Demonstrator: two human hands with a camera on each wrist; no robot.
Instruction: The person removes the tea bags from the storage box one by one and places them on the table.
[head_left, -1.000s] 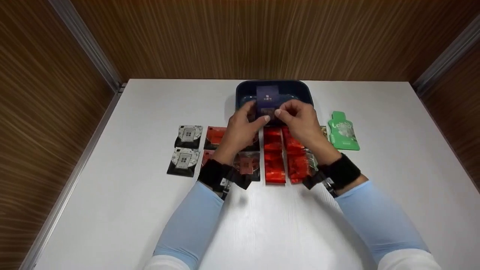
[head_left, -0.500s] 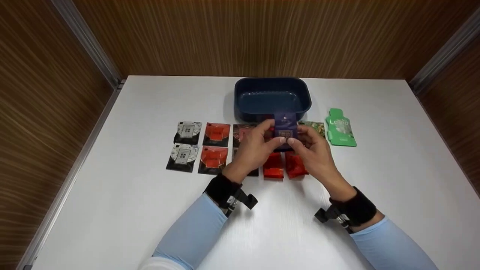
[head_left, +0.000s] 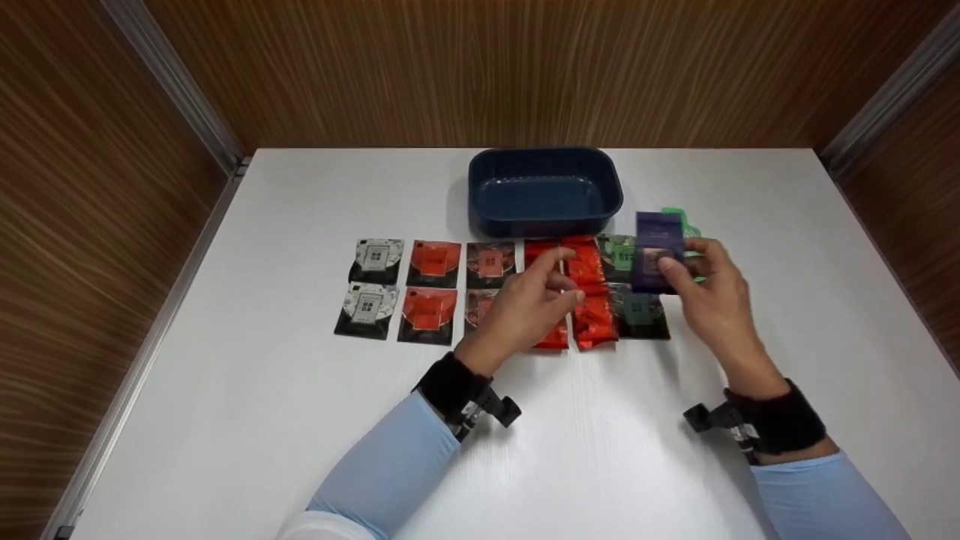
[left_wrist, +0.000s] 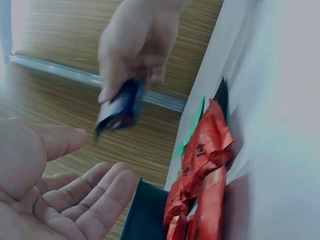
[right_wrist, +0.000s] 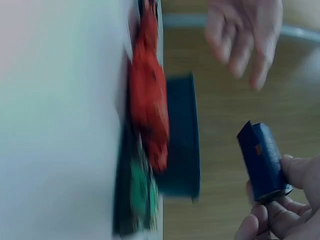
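Mid-carry here: right hand (head_left: 712, 289) pinching a dark blue sachet (head_left: 658, 251) between thumb and fingertips, held up off the white worktop (head_left: 247, 420), at about three o'clock from the rows of packets and just in front of the green pouch (head_left: 679, 219). Sachet standing nearly upright in the head view, long axis running twelve to six, top edge toward twelve, printed face toward the camera; in the right wrist view (right_wrist: 264, 161) the free end sticking out away from the palm, gripped at its lower end only. Left hand (head_left: 532, 300) empty, fingers loosely spread and relaxed, hovering over the red packets (head_left: 592, 300) near the middle of the rows; same slack palm in the left wrist view (left_wrist: 60, 195). Dark blue tub (head_left: 545, 191) sitting at twelve o'clock behind the rows, nothing visible inside. Judging by the neat pairs already laid out, black-and-white packets (head_left: 371, 289) at nine o'clock through orange, brown, red and green ones (head_left: 634, 289), step in hand looks like sorting this sachet into line. Next move likely calls for lowering it flat onto bare worktop at the three o'clock end, long axis matched to its neighbours, without knocking the green pouch behind.
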